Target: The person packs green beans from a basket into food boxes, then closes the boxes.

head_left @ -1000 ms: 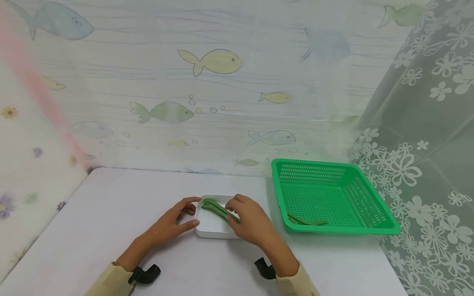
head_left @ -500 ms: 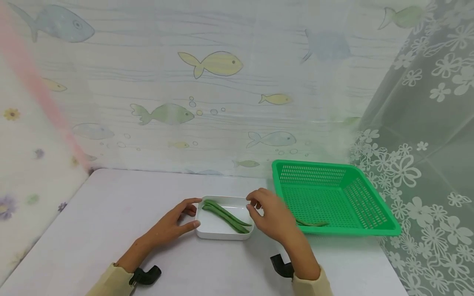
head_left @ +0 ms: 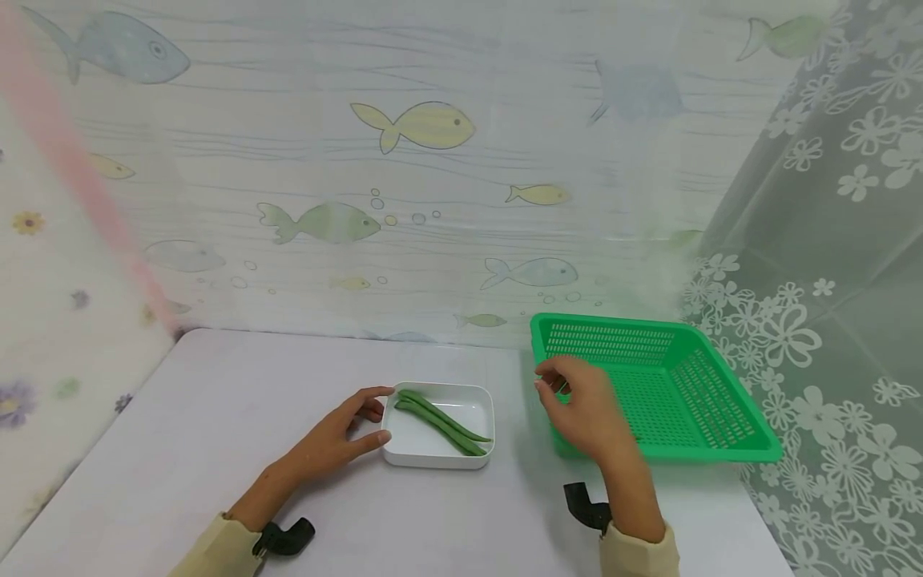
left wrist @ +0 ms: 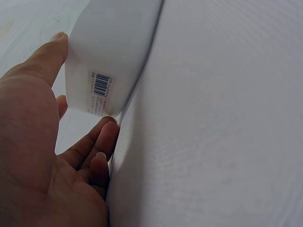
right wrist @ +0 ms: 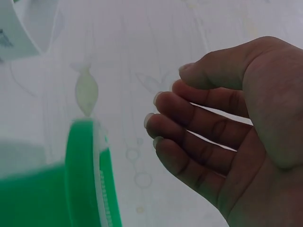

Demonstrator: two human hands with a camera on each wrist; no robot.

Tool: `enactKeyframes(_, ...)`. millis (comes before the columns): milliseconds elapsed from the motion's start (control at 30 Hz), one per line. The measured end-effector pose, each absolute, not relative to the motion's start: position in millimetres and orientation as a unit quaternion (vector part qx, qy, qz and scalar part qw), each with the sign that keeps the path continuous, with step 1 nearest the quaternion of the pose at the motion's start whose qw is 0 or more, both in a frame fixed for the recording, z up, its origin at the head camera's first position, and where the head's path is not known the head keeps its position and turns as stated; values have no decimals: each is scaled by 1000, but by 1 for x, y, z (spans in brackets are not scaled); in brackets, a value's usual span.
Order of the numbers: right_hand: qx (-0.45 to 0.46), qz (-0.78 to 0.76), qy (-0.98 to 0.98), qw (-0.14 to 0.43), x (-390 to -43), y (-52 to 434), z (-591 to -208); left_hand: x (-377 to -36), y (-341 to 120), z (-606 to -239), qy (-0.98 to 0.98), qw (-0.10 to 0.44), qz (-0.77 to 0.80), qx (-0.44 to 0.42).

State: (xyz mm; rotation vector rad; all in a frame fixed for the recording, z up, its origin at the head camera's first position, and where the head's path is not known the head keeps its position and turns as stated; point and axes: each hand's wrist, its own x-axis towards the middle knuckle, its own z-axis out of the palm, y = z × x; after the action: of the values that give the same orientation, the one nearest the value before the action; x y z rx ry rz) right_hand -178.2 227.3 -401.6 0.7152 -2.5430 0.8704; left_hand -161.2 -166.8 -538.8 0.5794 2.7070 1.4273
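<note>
Several green beans (head_left: 440,422) lie side by side, slanting across a small white rectangular dish (head_left: 404,445) in the head view. At the dish's left end, my left hand (head_left: 335,437) touches the wall with thumb and forefinger spread apart. The left wrist view shows a barcode label (left wrist: 101,85) on that wall, between thumb and fingers of this hand. My right hand (head_left: 587,409) is raised over the left edge of a green plastic basket (head_left: 721,450), fingers loosely bent and holding nothing. In the right wrist view the right hand (right wrist: 232,118) is beside the blurred basket rim (right wrist: 83,170).
The white-covered table (head_left: 288,369) carries the dish at its middle and the basket at its right. A fish-print curtain (head_left: 425,232) hangs behind, and a floral sheer curtain (head_left: 822,385) on the right. My right arm hides part of the basket floor.
My right hand has let go of the green beans in the dish and moved right, up to the basket's left edge. The left hand has stayed at the dish.
</note>
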Motion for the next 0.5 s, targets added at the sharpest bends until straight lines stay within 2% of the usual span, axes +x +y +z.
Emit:
enactKeyframes(267,243,312,-904,164,-186,264,-408,-160,-166,-537,869,15,459,187)
enactKeyframes(500,224,288,-925,109,-189,284,-411,-162,-166,-538,868,17,459,187)
